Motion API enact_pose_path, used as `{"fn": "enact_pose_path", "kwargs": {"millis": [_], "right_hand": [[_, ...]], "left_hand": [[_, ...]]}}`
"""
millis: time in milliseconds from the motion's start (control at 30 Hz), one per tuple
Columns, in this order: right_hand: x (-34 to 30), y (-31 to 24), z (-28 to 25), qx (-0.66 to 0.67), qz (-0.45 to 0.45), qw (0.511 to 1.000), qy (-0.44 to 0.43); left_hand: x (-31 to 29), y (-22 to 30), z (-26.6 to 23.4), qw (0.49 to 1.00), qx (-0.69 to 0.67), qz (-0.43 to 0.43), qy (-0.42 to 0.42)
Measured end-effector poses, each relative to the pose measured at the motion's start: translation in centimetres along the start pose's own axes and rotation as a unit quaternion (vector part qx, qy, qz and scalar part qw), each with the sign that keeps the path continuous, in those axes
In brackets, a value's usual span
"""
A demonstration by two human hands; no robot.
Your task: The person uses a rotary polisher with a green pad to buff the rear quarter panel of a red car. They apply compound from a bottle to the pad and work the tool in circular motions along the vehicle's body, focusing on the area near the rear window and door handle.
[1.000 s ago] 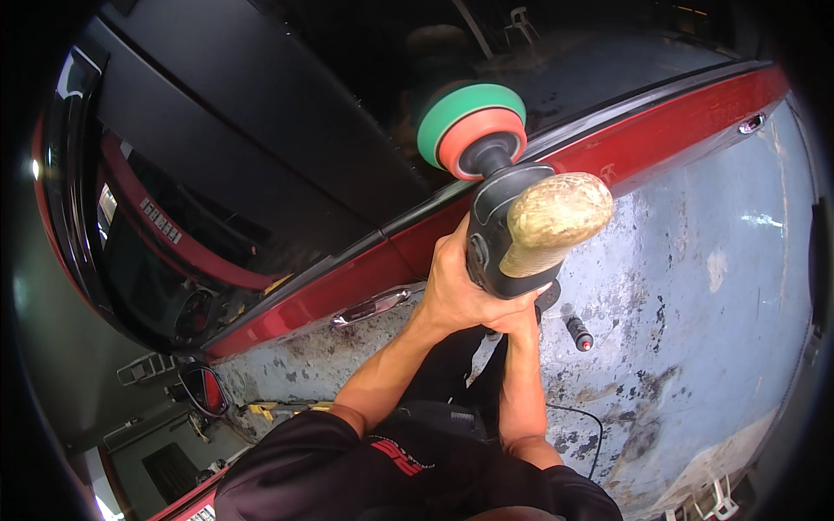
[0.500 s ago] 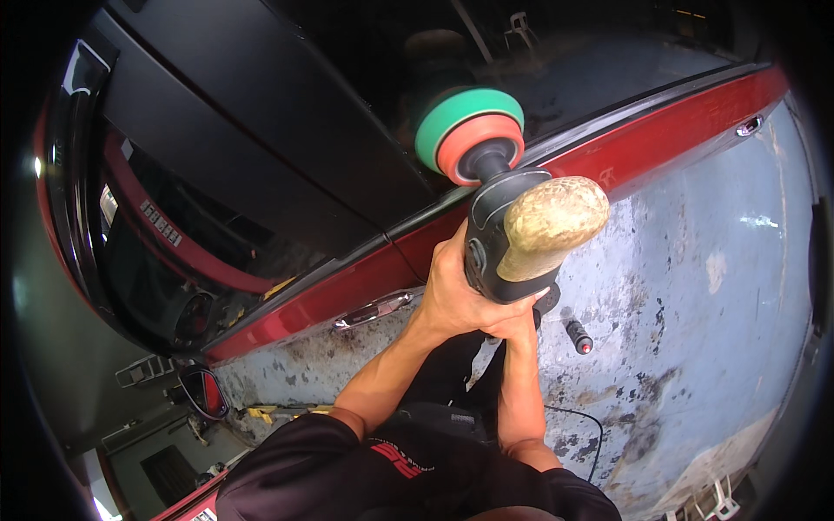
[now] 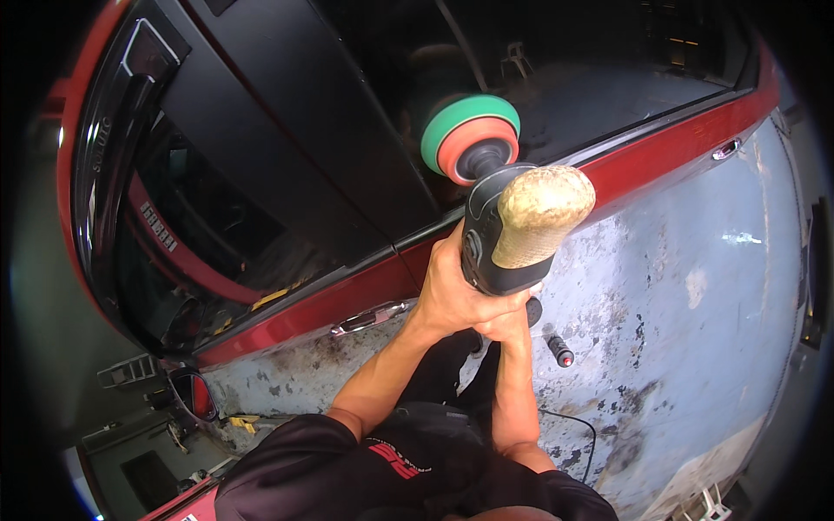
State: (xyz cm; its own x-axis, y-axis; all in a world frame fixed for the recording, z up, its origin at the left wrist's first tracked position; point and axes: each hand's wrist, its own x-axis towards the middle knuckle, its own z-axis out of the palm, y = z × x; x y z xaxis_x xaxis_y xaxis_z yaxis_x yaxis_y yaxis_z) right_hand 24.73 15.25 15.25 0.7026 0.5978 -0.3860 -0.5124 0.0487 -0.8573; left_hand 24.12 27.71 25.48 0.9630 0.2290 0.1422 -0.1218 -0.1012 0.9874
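A car polisher (image 3: 508, 221) is held up in front of a red car's dark side window (image 3: 565, 87). Its round pad (image 3: 469, 117), green over orange, faces the glass; whether it touches cannot be told. My left hand (image 3: 452, 295) is closed around the left side of the tool's body. My right hand (image 3: 511, 323) is closed on it lower down, its fingers mostly hidden behind the body. A worn, light tan cover (image 3: 547, 204) wraps the end of the polisher nearest the camera.
Chrome door handles (image 3: 369, 319) project from the red doors. On the stained blue-grey floor (image 3: 669, 286) lie a dark bottle (image 3: 560, 351) and a black cord (image 3: 578, 421). The side mirror (image 3: 193, 395) sticks out at lower left, near a step ladder (image 3: 129, 372).
The view has shifted slightly, showing more of the car's dark pillar and windows. The polisher stays near the same spot on the glass, both hands still gripping it.
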Motion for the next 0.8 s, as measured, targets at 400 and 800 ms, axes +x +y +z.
{"fn": "enact_pose_path", "kwargs": {"millis": [400,800], "right_hand": [[-0.9,-5.6,1.5,-0.074,-0.228,0.971,-0.004],[-0.9,-9.1,2.5,-0.073,-0.232,0.97,0.012]], "left_hand": [[1.4,2.9,0.0,1.0,-0.009,0.012,0.021],[2.9,5.1,-0.3,0.999,-0.015,0.03,0.026]]}}
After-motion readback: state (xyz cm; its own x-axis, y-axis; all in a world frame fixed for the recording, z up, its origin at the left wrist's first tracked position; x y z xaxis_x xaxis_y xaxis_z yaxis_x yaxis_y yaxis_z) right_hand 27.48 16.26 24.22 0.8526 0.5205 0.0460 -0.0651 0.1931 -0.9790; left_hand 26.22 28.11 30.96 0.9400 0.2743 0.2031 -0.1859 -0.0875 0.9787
